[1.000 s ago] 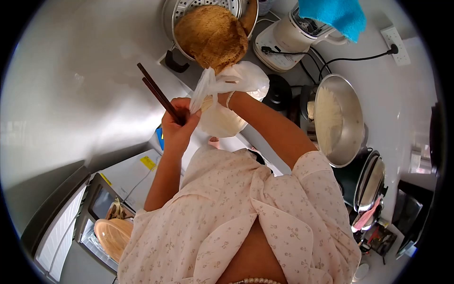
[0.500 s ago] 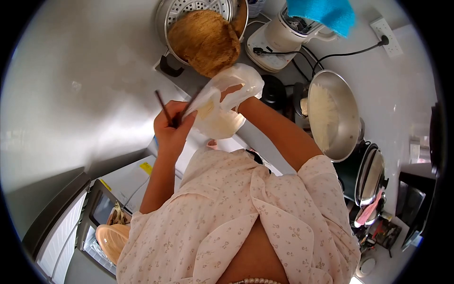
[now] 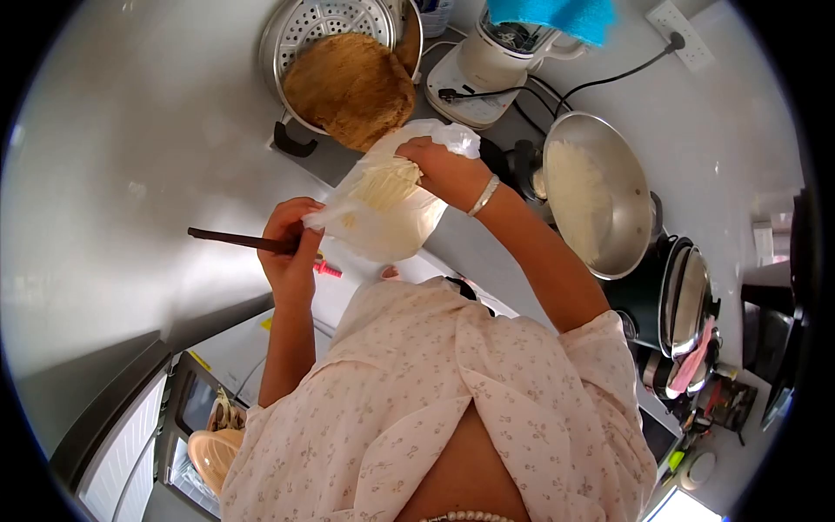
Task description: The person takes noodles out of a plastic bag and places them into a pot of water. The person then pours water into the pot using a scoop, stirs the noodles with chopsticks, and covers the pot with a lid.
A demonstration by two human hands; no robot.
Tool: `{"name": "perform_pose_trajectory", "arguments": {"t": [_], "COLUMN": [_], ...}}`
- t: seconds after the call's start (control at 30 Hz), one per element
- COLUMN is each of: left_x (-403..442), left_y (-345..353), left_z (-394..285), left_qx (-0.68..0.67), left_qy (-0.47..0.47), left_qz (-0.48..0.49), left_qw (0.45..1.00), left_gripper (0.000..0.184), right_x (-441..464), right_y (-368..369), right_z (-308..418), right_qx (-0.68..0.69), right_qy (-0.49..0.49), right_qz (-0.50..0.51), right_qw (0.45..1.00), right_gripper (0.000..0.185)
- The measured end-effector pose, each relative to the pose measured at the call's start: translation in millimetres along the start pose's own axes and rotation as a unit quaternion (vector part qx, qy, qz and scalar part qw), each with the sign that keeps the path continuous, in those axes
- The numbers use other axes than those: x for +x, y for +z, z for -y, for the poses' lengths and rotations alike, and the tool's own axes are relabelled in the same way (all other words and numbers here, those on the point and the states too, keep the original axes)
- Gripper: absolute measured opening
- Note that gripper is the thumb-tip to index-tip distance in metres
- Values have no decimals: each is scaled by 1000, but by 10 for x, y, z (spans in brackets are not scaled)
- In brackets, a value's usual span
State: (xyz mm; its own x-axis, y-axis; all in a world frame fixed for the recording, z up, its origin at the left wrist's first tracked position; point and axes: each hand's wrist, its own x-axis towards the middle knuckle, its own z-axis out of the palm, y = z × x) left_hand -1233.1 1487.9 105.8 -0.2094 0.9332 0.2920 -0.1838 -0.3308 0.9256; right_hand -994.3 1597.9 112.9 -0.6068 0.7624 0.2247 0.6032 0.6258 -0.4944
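Note:
My left hand (image 3: 291,248) is closed round dark chopsticks (image 3: 228,237) and pinches the left edge of a thin white plastic bag (image 3: 396,233). Pale noodle-like strands (image 3: 383,184) show at the bag's mouth. My right hand (image 3: 448,172) grips the upper end of these strands at the bag's right side, fingers bent round them. Just beyond the bag, a large brown crusty piece (image 3: 350,85) rests on a perforated steamer tray (image 3: 335,22). To the right stands a steel bowl (image 3: 622,187) with more pale strands (image 3: 576,196) inside.
A white blender (image 3: 491,61) with a blue cloth (image 3: 557,16) stands at the back, its cables running toward a wall socket (image 3: 683,36). Lidded pots (image 3: 687,300) are on the right. At the lower left lies a wooden bowl (image 3: 211,457) near an open cabinet.
My right hand has come up out of the bag with strands in its fingers. The chopsticks in my left hand have swung to point left. The view has shifted, moving the surroundings leftward.

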Motion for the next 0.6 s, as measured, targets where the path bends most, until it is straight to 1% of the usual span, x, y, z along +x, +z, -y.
{"name": "perform_pose_trajectory", "arguments": {"t": [0.07,0.13,0.17,0.27,0.3,0.37,0.4,0.47,0.6], "left_x": [12,24,30,44,51,67,73,89,128], "left_y": [50,91,107,161,178,220,239,275,340], "left_z": [12,13,12,18,33,47,51,60,92], "left_qx": [-24,-44,-45,-35,-42,-51,-57,-64,-67], "left_qy": [-7,-24,-24,-42,-48,-54,-61,-67,-74], "left_qz": [7,13,18,17,6,2,1,4,20], "left_qw": [1000,999,999,998,998,997,997,996,995], "left_gripper": [18,16,16,15,15,15,15,15,15], "right_x": [-60,-67,-93,-174,-197,-236,-264,-314,-370], "right_y": [-151,-396,-485,-729,-899,-1018,-1058,-1132,-1339], "right_z": [67,242,308,433,557,551,520,462,594], "right_qx": [2,32,31,184,290,368,366,405,405], "right_qy": [0,17,20,37,165,165,167,162,161], "right_qz": [-33,-60,-63,-144,-85,-106,-110,-116,-132], "right_qw": [999,998,997,972,939,909,909,892,890], "right_gripper": [19,26,26,21,18,17,17,17,15]}}
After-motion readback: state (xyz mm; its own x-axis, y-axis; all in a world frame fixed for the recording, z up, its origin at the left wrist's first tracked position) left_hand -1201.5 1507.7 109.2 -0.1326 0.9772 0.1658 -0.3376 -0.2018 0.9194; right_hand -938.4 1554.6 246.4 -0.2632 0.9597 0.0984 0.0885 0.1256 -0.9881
